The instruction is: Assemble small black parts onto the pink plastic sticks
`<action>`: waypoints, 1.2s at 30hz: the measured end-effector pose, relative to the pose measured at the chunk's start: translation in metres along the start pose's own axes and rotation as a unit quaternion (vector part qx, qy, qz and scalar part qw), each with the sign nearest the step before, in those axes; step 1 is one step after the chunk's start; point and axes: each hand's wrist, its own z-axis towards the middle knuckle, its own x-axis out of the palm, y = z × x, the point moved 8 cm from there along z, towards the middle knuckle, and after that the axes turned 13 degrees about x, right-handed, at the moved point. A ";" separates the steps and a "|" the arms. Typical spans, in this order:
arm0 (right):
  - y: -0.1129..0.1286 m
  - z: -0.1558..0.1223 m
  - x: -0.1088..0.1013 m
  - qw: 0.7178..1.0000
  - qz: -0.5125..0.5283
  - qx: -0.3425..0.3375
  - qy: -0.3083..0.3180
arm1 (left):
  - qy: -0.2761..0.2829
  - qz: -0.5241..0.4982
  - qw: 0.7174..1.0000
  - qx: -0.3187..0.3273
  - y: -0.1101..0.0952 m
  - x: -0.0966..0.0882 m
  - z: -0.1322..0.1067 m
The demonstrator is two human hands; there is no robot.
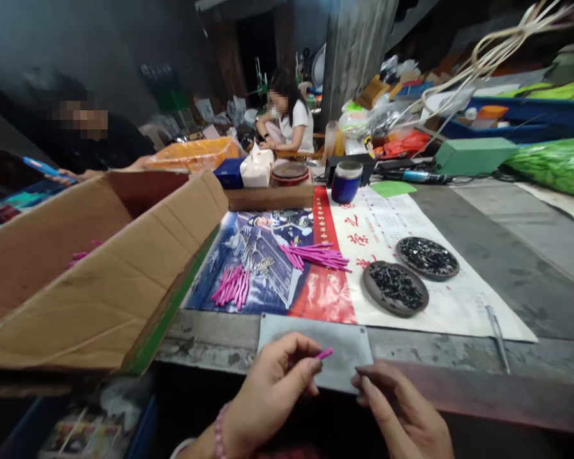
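Between the thumb and fingers of my left hand (280, 382) is a thin pink stick (326, 353), its end poking out to the right. My right hand (404, 405) is apart from it, thumb and fingertips pinched together; anything held there is too small to make out. Both hands are at the table's front edge by a grey plate (316, 328). Beyond lie two piles of similar pink sticks, one at the left (232, 287) and one in the middle (316, 255). Two round dishes, a nearer one (366, 294) and a farther one (454, 273), hold small shiny black pieces.
A large cardboard box (124, 287) stands at the left, with pink pieces inside. A metal pen-like tool (497, 338) lies at the right. A blue jar (347, 185) and a tissue pack (257, 167) are farther back. Two people sit across the table, one holding a blue-handled tool (45, 168).
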 end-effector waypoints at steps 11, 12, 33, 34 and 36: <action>-0.012 -0.005 0.022 0.982 0.115 0.096 0.117 | 0.016 -0.067 0.996 -0.056 0.026 0.011 -0.025; -0.013 -0.003 0.024 0.977 0.137 0.108 0.120 | 0.018 -0.074 0.995 -0.059 0.027 0.012 -0.026; -0.011 0.012 0.036 0.907 0.276 0.221 0.228 | 0.138 0.048 0.988 -0.038 0.037 0.029 -0.018; -0.008 0.018 0.023 0.943 0.203 0.179 0.195 | 0.149 0.064 0.986 -0.034 0.038 0.029 -0.018; 0.005 0.034 -0.011 0.994 0.013 0.058 0.088 | 0.164 0.076 0.983 -0.033 0.039 0.029 -0.017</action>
